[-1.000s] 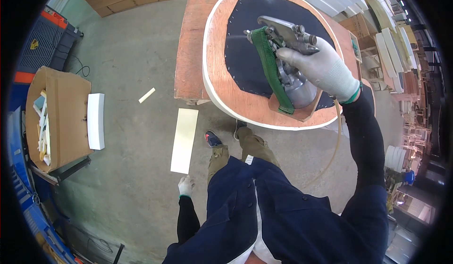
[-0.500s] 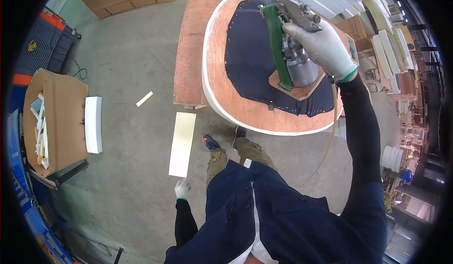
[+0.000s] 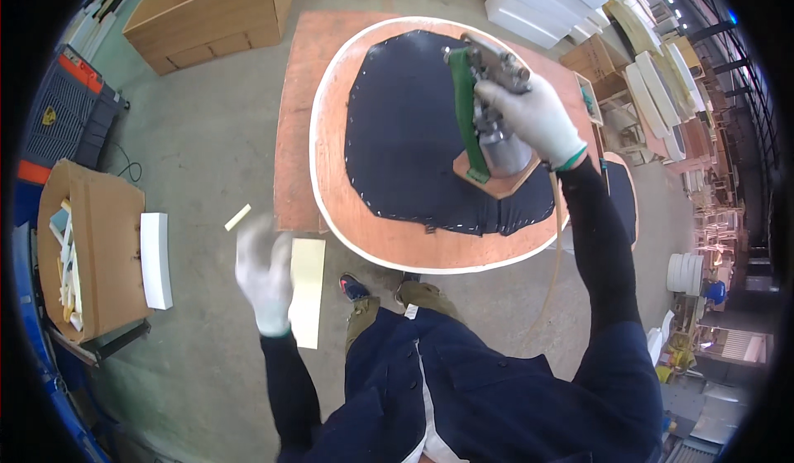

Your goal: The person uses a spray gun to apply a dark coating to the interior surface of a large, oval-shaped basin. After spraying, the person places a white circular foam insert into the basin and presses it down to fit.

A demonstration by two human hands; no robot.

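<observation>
My gloved right hand (image 3: 538, 120) is closed around a spray gun (image 3: 506, 155) with a silver metal cup. A green strap (image 3: 465, 116) runs down the gun's left side to a small wooden base (image 3: 496, 187) under the cup. It is over the right part of black fabric (image 3: 405, 124), stapled around its edge to a rounded wooden panel (image 3: 331, 157) with a white rim. A thin hose (image 3: 556, 252) hangs below my right wrist. My gloved left hand (image 3: 265, 277) is raised left of the panel, blurred, its fingers apart and nothing visible in them.
The panel lies on a wooden tabletop (image 3: 294, 132). A pale yellow board (image 3: 308, 298) is on the floor below it. At left stand a cardboard box (image 3: 107, 256) of scraps and a white foam block (image 3: 155, 260). Another fabric-covered panel (image 3: 622, 194) is at right.
My left hand has risen from low beside my body to near the table's left corner. My right hand still holds the spray gun over the fabric. The view has shifted.
</observation>
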